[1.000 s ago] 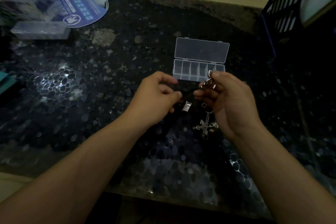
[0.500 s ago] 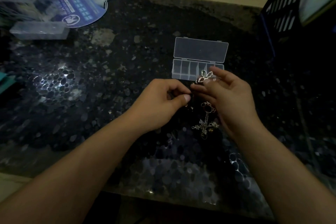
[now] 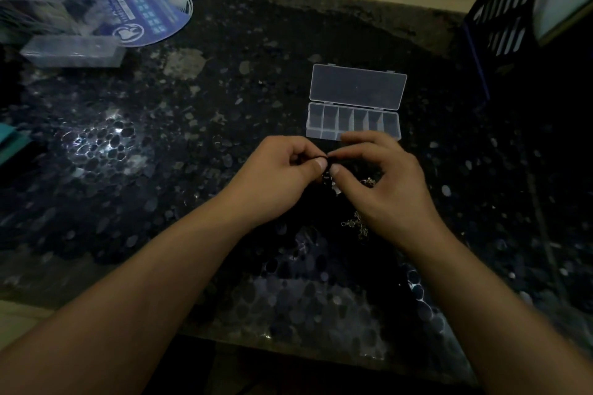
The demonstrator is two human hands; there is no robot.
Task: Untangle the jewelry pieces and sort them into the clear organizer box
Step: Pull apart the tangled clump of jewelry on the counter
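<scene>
Two hands meet at the centre of the frame: the left hand (image 3: 282, 173) and the right hand (image 3: 385, 183) have closed in until their thumb tips nearly touch, each with fingers curled and pinching at the same small spot of the tangled jewelry (image 3: 356, 224). A second ago they were held apart, with a ring-like piece raised above the right fingers and a small tag dangling between the hands; neither shows now, and the silver pendant cluster hangs lower, partly hidden under the right palm. By my reading, the work has gone from spreading the tangle to picking at a single knot or clasp, so nothing is free yet. Just above the right hand lies the clear organizer box (image 3: 353, 122), lid flat open behind it, its compartments apparently bare, in the same spot on the dark speckled worktop (image 3: 192, 125) as before. At upper left the blue fan (image 3: 150, 16) and clear containers (image 3: 70, 50) are unmoved.
</scene>
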